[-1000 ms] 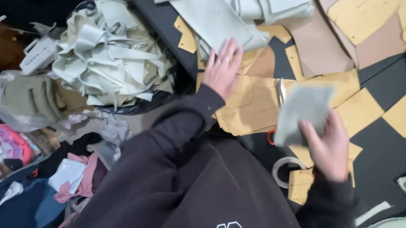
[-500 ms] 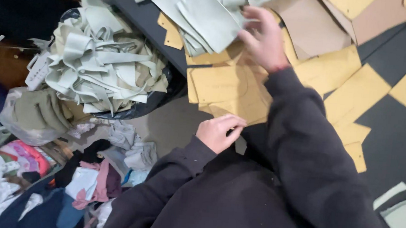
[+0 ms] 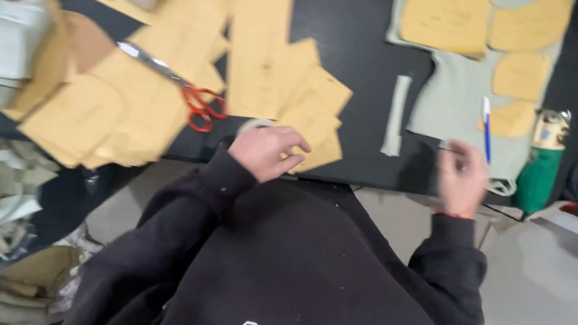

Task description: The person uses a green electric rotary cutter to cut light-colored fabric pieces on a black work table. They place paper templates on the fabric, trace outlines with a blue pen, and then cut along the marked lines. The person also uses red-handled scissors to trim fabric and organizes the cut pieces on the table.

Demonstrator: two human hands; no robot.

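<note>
From the head view, the left hand rested at the near edge of the black bench, fingers curled loosely around a pale roll of tape that lay just beyond the knuckles; whether it truly gripped the roll could not be told. Tan paper pattern pieces lay under and beside that hand. Red-handled scissors lay on more tan pieces toward the bench's left side. The right hand was blurred near the bench's near right corner, fingers bent, its hold unclear. Just beyond it a blue-and-white pen lay on pale green fabric. A green bottle with a tan label stood at the right edge.
</note>
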